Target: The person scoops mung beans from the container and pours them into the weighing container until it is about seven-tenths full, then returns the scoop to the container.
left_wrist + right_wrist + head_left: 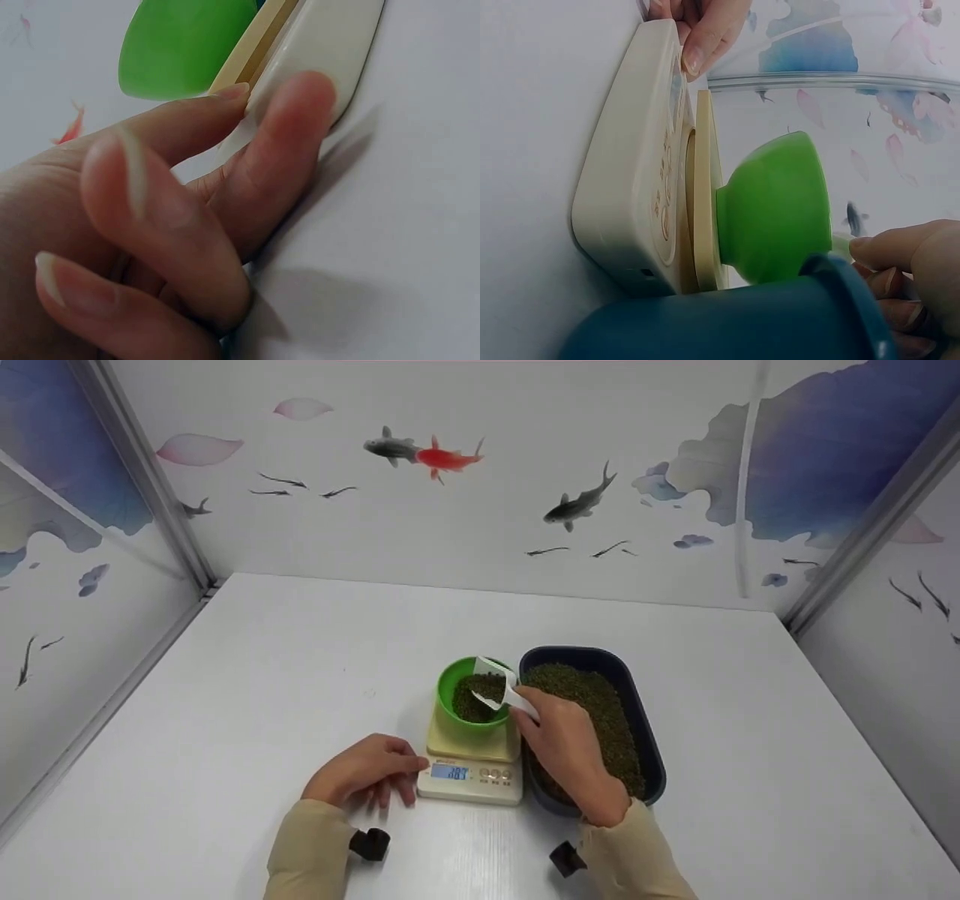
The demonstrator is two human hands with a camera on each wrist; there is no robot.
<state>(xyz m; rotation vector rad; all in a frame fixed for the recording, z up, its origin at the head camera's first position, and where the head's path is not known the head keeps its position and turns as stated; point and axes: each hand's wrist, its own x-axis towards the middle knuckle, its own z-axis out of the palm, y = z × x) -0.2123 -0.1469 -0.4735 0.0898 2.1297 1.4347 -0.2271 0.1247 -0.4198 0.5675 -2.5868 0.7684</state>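
1. Right hand (564, 742) pinches the white scoop (501, 684) by its handle, tipped over the green bowl (452, 690), which already holds some green beans (480, 694).
2. The bowl sits on the cream scale (472, 769), centre of the table (262, 697); its display is lit.
3. Left hand (365, 769) rests at the scale's left near corner, fingers loosely curled, fingertips (300, 97) touching its edge.
4. Blue tub (645, 735) of beans stands just right of the scale.
5. Judgement: weighing out is under way; the next move calls for small, careful tips while reading the display.
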